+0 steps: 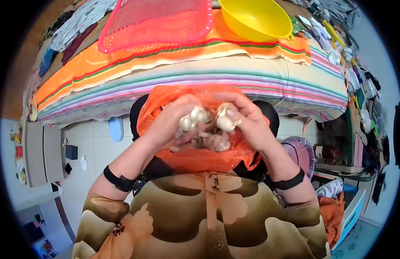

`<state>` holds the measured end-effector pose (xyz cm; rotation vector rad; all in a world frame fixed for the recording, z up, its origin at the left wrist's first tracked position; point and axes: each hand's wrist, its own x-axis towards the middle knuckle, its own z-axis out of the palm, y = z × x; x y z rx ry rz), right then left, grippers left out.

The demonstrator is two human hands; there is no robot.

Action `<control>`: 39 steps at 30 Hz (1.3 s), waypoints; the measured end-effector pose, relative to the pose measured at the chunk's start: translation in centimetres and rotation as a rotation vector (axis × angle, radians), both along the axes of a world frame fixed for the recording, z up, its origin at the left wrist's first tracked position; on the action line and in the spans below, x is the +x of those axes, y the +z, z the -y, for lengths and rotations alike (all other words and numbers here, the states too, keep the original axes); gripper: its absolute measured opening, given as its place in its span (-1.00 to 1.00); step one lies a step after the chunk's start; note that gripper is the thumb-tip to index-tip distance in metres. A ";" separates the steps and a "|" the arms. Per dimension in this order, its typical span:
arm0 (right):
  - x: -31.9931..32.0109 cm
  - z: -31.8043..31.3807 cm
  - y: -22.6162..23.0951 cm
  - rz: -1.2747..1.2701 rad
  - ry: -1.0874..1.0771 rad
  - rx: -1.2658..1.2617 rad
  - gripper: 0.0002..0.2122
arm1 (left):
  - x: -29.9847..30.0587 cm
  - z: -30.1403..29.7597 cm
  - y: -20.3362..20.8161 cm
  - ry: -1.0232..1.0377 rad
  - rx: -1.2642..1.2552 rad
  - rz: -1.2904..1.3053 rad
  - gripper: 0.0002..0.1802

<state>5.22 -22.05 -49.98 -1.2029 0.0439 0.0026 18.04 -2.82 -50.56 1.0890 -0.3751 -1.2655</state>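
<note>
A whitish piece of garlic (192,119) is gripped in my left hand (167,123), fingers curled round it. My right hand (254,123) holds another piece of garlic (226,120) between thumb and fingers. The two pieces are apart, side by side over an open orange-red plastic bag (193,162). That bag rests on my lap, its sides spread wide. More garlic (217,142), pinkish and partly in shadow, lies inside it below my hands. Parts of my fingers are hidden behind the garlic.
Ahead stands a bed or table under a striped cloth (178,77). On it are a pink perforated basket (157,21) and a yellow basin (256,19). A blue slipper (116,129) lies on the floor at left; a purple-rimmed basin (311,157) stands at right.
</note>
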 end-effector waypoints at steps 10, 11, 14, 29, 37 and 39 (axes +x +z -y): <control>0.6 -1.5 -0.9 0.035 -0.213 -0.394 -0.85 | -2.1 2.0 0.6 -0.116 0.212 0.450 -0.64; 1.0 -1.2 -1.4 0.080 -0.217 -0.481 -0.86 | -2.0 2.0 0.8 -0.114 0.224 0.469 -0.64; 0.6 -0.6 -0.7 0.048 -0.112 -0.542 -0.86 | -2.2 1.4 1.9 -0.126 0.256 0.464 -0.65; 0.0 -0.4 -0.5 -0.073 0.097 -0.041 -0.82 | -1.4 0.4 1.1 -0.217 0.124 0.453 -0.64; 0.4 0.8 0.1 -0.130 0.119 0.044 -0.72 | -0.6 0.2 0.6 -0.149 0.078 0.213 -0.59; 0.4 0.3 0.7 -0.168 0.119 -0.070 -0.71 | -0.9 0.6 0.5 -0.123 0.099 0.263 -0.57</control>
